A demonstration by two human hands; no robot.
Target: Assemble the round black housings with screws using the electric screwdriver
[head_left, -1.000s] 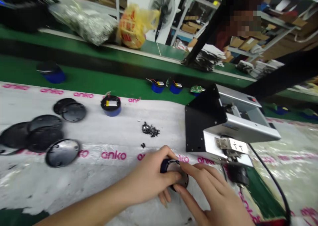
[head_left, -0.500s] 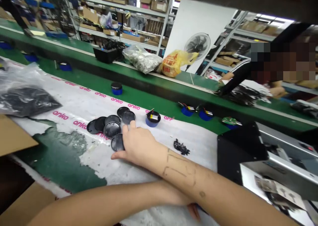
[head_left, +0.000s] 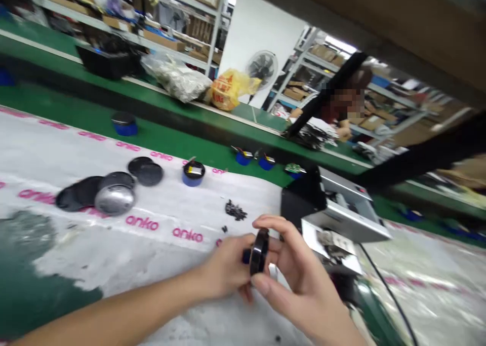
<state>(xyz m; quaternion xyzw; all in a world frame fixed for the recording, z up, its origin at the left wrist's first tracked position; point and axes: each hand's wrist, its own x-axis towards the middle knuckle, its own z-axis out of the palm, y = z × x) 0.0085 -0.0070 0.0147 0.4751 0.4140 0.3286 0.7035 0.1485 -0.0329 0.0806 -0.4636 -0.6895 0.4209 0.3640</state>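
Both my hands meet low in the middle of the view. My right hand pinches a round black lid on edge between thumb and fingers. My left hand is closed round a small blue and black round part right behind that lid, mostly hidden. Several more black lids lie in a loose pile to the left on white plastic sheet printed "anko". A blue cup with a battery stands beyond them. A small heap of black screws lies just past my hands.
A black and silver machine with a cable stands to the right of my hands. Blue parts ride a green conveyor belt. Bags sit on the far ledge. Another person works behind, at the right.
My right hand came back from the lid pile on the left with one black lid and now holds it against the part in my left hand. The view swung right.
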